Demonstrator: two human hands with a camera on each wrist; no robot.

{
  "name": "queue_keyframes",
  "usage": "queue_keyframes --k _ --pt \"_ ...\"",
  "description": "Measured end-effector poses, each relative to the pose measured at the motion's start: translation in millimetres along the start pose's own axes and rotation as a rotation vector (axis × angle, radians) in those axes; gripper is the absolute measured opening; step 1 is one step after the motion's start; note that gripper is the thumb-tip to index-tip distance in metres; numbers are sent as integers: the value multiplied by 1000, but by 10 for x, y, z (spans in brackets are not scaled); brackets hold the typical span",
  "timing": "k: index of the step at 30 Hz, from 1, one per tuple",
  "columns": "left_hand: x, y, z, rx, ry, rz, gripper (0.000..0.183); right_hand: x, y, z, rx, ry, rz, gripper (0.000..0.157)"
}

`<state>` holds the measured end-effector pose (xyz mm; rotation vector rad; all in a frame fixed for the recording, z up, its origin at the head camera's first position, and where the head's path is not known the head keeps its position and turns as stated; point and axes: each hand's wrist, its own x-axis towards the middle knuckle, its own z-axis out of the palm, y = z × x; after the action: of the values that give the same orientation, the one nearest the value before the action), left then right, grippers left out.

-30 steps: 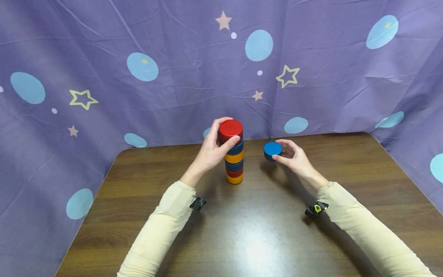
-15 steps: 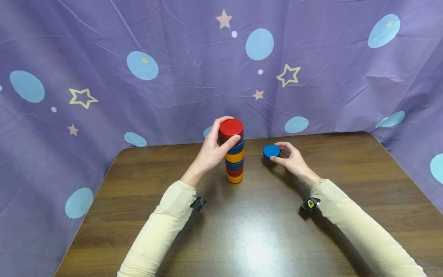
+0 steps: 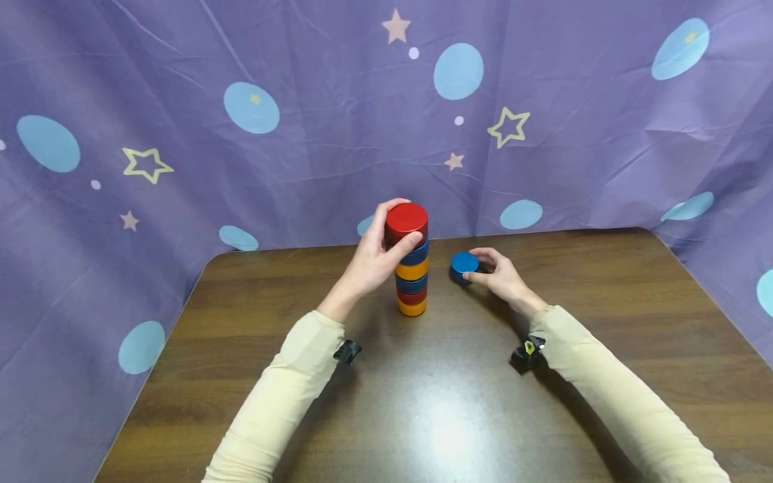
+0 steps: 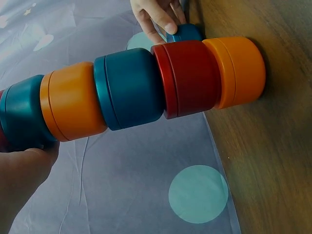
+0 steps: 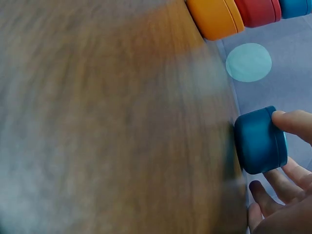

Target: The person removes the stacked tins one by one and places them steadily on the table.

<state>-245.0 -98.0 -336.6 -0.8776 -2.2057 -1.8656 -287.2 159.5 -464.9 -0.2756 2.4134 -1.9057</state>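
A tall stack of round lidded tins stands upright on the table, orange, red and blue ones; its bottom orange tin sits on the wood. My left hand grips the red tin at the top, thumb at the front and fingers behind. To the right of the stack, my right hand pinches a single blue tin between thumb and fingers. In the right wrist view, the blue tin's base is right at the table surface, apart from the stack.
The brown wooden table has rounded back corners. A purple curtain with stars and blue ovals hangs close behind its back edge. Both forearms reach in from the front, each with a small black camera at the wrist.
My right hand has moved left with the blue tin, bringing it closer to the stack and lower toward the table. My left hand keeps its grip on the top red tin.
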Motion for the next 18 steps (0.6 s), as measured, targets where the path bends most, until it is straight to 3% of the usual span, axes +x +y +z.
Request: queue_keyframes --k 10,18 --pt "3 -1 15 -20 -7 -21 51 37 13 90 38 -15 -14 55" --pt "15 -26 25 -20 -3 3 52 41 16 135 22 -4 -28 56"
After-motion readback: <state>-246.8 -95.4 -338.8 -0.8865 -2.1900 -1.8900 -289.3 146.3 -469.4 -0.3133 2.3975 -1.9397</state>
